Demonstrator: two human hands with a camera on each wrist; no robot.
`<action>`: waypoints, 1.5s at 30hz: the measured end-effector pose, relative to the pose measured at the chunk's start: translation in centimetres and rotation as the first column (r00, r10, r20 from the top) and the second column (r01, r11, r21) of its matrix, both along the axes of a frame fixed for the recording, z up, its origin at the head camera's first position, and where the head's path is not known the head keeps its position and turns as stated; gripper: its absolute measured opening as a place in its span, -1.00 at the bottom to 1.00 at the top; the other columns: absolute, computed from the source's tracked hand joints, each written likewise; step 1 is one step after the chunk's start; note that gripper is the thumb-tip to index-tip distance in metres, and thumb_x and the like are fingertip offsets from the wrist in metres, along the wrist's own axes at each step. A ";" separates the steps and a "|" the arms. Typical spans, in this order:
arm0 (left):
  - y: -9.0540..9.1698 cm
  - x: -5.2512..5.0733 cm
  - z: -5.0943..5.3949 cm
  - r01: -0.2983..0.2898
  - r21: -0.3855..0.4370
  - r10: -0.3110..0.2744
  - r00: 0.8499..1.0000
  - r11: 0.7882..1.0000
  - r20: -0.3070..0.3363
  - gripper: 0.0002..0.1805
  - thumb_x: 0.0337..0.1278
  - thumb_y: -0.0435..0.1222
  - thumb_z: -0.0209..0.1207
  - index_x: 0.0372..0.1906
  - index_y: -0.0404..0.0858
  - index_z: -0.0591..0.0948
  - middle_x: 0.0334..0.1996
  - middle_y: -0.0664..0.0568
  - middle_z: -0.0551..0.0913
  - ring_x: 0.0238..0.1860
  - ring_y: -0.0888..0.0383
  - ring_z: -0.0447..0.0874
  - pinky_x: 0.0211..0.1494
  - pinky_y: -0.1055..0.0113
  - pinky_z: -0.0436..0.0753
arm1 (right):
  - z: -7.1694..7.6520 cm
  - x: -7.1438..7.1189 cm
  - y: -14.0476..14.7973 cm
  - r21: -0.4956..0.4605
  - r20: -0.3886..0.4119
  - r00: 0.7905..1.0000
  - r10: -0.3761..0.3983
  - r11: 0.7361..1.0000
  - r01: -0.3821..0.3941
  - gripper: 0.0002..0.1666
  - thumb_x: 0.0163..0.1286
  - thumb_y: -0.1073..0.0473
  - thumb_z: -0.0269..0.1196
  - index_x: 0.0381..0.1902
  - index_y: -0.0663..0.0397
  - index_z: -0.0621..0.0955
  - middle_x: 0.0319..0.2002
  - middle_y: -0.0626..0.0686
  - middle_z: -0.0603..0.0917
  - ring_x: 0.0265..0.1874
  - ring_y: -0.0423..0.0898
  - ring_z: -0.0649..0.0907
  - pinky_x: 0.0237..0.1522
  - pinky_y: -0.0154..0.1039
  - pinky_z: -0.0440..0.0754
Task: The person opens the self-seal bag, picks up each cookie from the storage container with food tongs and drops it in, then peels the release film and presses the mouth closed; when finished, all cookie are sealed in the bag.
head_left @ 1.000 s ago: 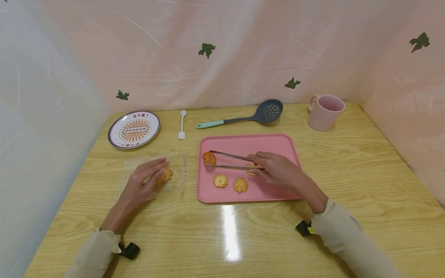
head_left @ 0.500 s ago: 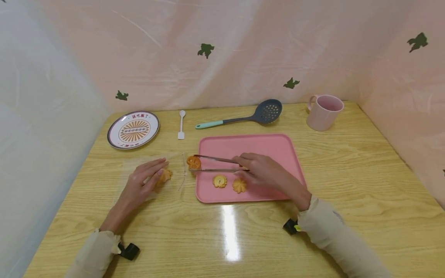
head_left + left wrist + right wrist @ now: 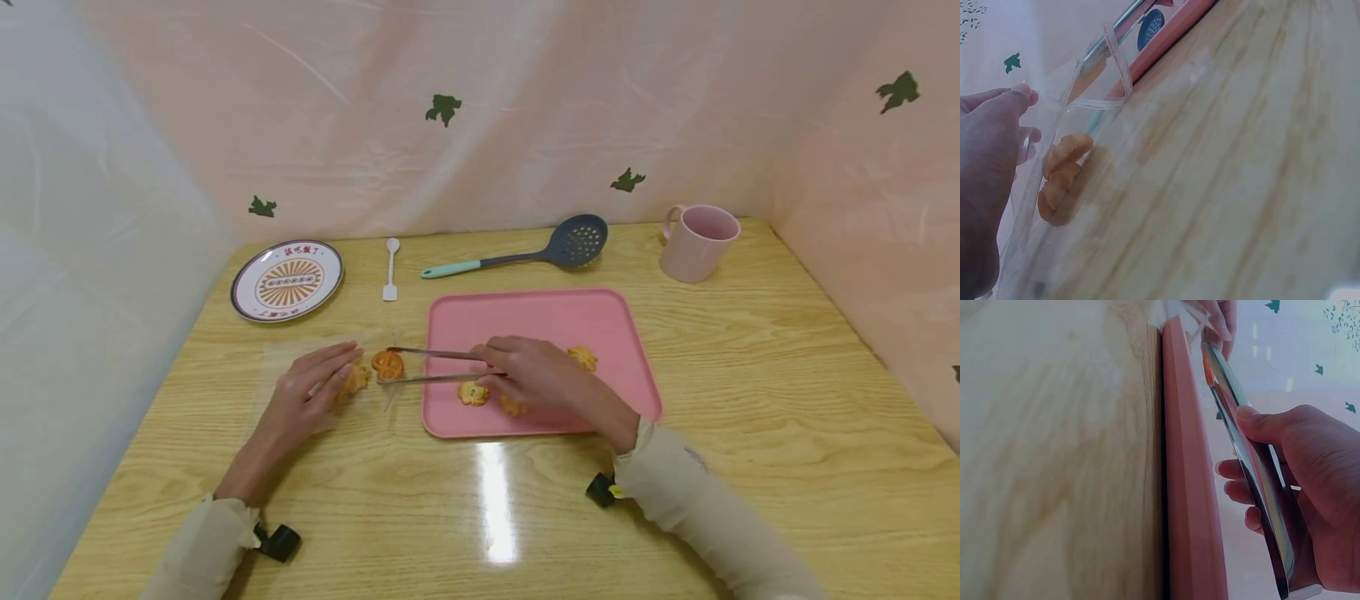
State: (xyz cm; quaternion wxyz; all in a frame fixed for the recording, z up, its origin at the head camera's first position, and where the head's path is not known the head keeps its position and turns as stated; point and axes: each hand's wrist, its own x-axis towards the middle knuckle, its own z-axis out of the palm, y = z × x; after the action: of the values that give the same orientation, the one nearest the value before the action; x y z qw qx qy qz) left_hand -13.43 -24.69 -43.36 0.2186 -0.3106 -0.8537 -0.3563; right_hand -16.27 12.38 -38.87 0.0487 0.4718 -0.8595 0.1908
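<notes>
The right hand [image 3: 532, 367] is curled round a pair of metal tongs [image 3: 442, 353], and the tips have a pretzel-shaped cookie [image 3: 387, 365] between them, right at the mouth of a clear bag [image 3: 1100, 104]. Holding them that far back probably means only the slim ends need to fit the bag. The left hand [image 3: 303, 387] has its fingers nearly straight and seems to pinch the upper film with the thumb, presumably because film that flimsy would sag flat otherwise. The pink tray [image 3: 525, 321] sits just beside the bag on the surface, which likely makes for a short hop across. Fun part is comparing views: from the head, the bagged cookies [image 3: 1063, 169] are half hidden by the hand and the film barely shows, but the left wrist cam catches the mouth gaping. The right wrist one shows the thumb against one tong arm and fingertips past the other, though only the head view gets the loose cookies [image 3: 474, 393] on the tray.
</notes>
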 end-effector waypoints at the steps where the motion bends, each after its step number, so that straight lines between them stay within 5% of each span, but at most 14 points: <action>1: 0.0 0.0 0.0 0.002 0.000 -0.002 1.000 1.000 -0.002 -0.65 0.35 -0.55 0.21 0.19 -0.42 0.67 0.24 -0.25 0.64 0.23 -0.28 0.57 0.45 0.44 0.24 | 0.0 0.0 -0.2 0.005 -0.001 1.000 0.000 1.000 0.000 -0.58 0.56 0.10 0.27 0.25 0.20 0.62 -0.08 0.06 0.71 -0.22 -0.11 0.65 -0.16 -0.16 0.67; 27: 0.0 -0.1 0.0 0.016 0.000 -0.016 1.000 1.000 -0.023 -0.70 0.47 -0.41 0.19 0.19 -0.37 0.70 0.18 -0.28 0.67 0.23 -0.18 0.59 0.43 0.43 0.28 | -0.3 -0.2 -5.0 0.054 -0.053 0.998 0.029 0.998 -0.026 -0.60 0.60 0.08 0.23 0.27 0.12 0.63 -0.01 0.04 0.69 -0.01 -0.05 0.67 0.00 -0.13 0.67; 39: 0.2 -0.1 0.3 0.019 0.014 -0.019 1.000 1.000 -0.017 -0.59 0.24 -0.63 0.24 0.18 -0.42 0.68 0.21 -0.27 0.65 0.22 -0.26 0.58 0.44 0.43 0.26 | -0.2 -0.1 -6.2 0.079 -0.019 0.999 0.051 0.996 -0.049 -0.62 0.60 0.08 0.22 0.23 0.16 0.63 -0.03 0.03 0.69 -0.01 -0.07 0.67 0.03 -0.16 0.65; 45: 0.2 -0.1 0.3 0.022 0.005 -0.021 0.999 1.000 -0.024 -0.62 0.29 -0.59 0.23 0.19 -0.41 0.68 0.21 -0.28 0.65 0.25 -0.19 0.58 0.45 0.43 0.27 | -0.2 0.0 -6.3 0.086 -0.002 0.999 0.049 0.995 -0.048 -0.57 0.58 0.08 0.24 0.28 0.18 0.61 0.00 0.03 0.68 0.02 -0.07 0.66 0.06 -0.17 0.64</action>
State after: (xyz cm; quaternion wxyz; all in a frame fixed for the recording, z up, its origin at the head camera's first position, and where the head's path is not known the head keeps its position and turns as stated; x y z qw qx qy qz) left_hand -13.50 -24.54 -43.10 0.2256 -0.3234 -0.8468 -0.3570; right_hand -16.27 6.09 -39.05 0.0254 0.4945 -0.8551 0.1538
